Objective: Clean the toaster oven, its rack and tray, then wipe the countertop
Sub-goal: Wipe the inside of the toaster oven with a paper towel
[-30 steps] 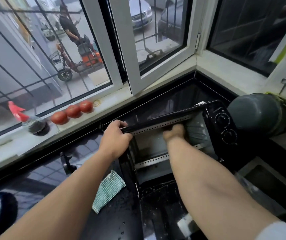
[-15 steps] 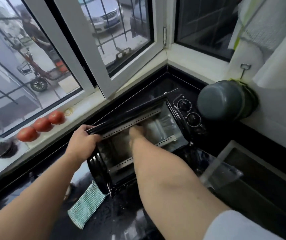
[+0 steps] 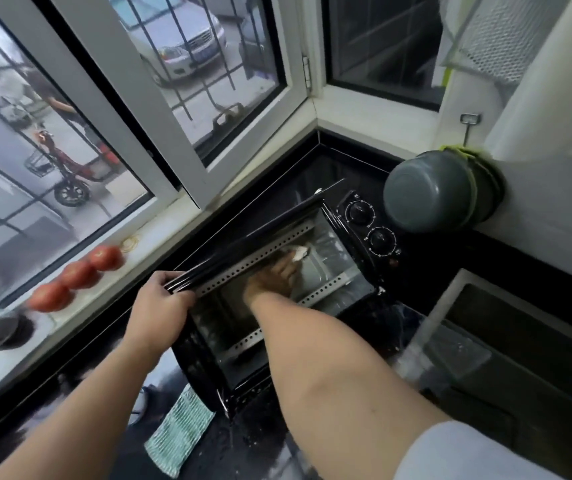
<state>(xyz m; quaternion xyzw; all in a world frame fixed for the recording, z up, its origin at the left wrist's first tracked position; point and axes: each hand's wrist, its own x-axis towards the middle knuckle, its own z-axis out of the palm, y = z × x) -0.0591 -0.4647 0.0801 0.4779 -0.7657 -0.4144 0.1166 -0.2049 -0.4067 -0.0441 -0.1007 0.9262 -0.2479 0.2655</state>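
Three tomatoes (image 3: 78, 273) on windowsill (image 3: 159, 233) at left of frame; grey pot (image 3: 437, 195) at right, beside toaster oven (image 3: 277, 289) at centre. Green cloth (image 3: 178, 433) on black countertop (image 3: 260, 441), lower centre. My left hand (image 3: 159, 306) grips oven's upper front edge, fingers curled over it. My right hand (image 3: 274, 275) reaches inside cavity, forearm blocking interior; white wipe (image 3: 298, 252) at fingertips, grip unclear.

- You are facing a barred corner window (image 3: 159, 109) in a white frame, grey daylight coming through it.
- Three tomatoes (image 3: 78, 273) are sitting along the white sill (image 3: 173, 225) at the counter's back edge.
- A white wall (image 3: 551, 161) is rising at the counter's right edge.
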